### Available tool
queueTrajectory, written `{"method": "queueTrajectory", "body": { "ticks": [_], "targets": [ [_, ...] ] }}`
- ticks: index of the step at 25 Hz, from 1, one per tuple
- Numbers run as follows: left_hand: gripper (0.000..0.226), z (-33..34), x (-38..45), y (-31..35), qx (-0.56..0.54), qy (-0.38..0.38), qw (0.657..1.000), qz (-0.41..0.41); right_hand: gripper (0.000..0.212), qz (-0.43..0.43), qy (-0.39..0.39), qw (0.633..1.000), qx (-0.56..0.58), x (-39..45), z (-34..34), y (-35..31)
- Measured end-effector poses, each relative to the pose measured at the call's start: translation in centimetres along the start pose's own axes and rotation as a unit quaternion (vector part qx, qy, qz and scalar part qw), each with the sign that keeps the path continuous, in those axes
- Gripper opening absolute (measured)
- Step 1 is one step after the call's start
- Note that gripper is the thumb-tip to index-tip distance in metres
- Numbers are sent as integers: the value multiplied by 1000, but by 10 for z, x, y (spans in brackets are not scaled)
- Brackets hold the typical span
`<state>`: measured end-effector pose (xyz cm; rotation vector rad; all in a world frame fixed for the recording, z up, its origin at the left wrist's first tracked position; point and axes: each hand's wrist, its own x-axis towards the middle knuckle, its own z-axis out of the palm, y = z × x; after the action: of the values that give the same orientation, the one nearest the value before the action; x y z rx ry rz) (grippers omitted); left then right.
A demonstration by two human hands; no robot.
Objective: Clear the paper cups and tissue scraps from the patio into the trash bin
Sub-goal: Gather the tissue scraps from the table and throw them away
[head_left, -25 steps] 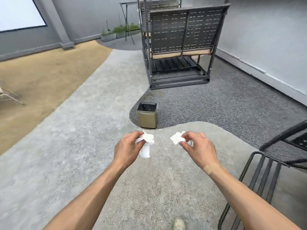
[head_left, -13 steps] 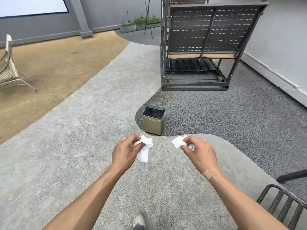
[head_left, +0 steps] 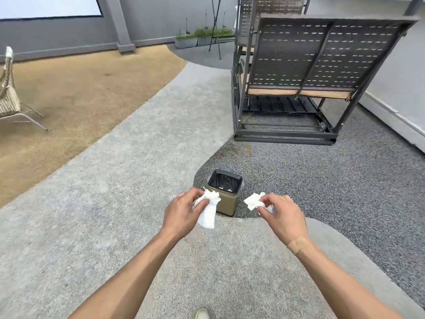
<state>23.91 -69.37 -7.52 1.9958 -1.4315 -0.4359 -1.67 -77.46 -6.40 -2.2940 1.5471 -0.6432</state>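
Observation:
A small tan trash bin (head_left: 226,203) with a black liner stands on the dark gravel just ahead, between my two hands. My left hand (head_left: 182,214) is shut on a crumpled white tissue scrap (head_left: 209,211) that hangs down in front of the bin's left side. My right hand (head_left: 281,215) pinches another white tissue scrap (head_left: 253,201) to the right of the bin. Something pale lies inside the bin near its front rim. No paper cup is visible on the ground.
A dark metal swing bench (head_left: 299,77) stands ahead on the right, a few steps beyond the bin. A wicker chair (head_left: 9,97) sits on the tan ground at far left. Planters (head_left: 197,39) line the grey back wall. My shoe (head_left: 202,313) shows at the bottom edge.
I have walked toward the bin; it has come closer and now sits right between my hands. Both hands keep their tissue scraps. The black metal chair at the right has left the view.

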Motion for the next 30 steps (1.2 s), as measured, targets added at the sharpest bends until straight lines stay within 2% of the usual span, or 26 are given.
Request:
{"method": "queueTrajectory", "body": {
  "ticks": [7,12,17,24,30],
  "targets": [
    [22,6,118,-22,5,-23,999,21,12,22,8,1000,7,102,35,0],
    [21,34,202,-28,8,-41,998,37,13,19,4,1000,11,186,62,28],
    [22,68,299,-27,29,-46,998,17,17,19,-2,1000,12,287,91,67],
    [29,107,407,-22,29,-59,997,-34,20,27,-89,996,4,413,120,110],
    [23,142,467,-49,-2,-98,990,-102,20,68,-157,985,9,452,158,130]
  ]
}}
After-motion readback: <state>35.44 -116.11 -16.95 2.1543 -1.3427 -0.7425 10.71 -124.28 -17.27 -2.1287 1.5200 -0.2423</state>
